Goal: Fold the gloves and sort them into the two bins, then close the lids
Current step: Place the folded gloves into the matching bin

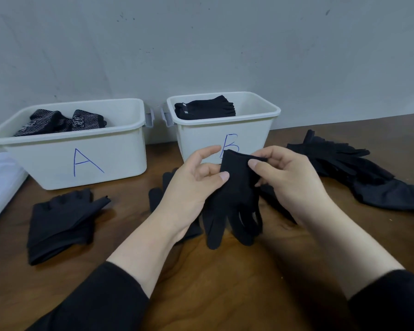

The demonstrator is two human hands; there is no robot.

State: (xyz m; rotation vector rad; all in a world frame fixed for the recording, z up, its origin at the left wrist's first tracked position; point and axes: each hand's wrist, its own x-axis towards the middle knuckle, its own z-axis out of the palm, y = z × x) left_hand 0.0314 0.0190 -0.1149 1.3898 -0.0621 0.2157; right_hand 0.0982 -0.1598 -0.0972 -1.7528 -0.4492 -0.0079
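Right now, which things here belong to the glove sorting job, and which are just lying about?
Part of the job:
held black glove, pinched by left hand and right hand
bin A
bin B
folded gloves
unfolded glove pile

Just lying about:
white object at the left edge

Your left hand is raised at center, palm turned toward 3 o'clock, thumb and curled fingers pinching the cuff of a black glove. Your right hand faces it from 3 o'clock, thumb and forefinger pinching the same cuff. Both forearms, in black sleeves, converge toward 12 o'clock.
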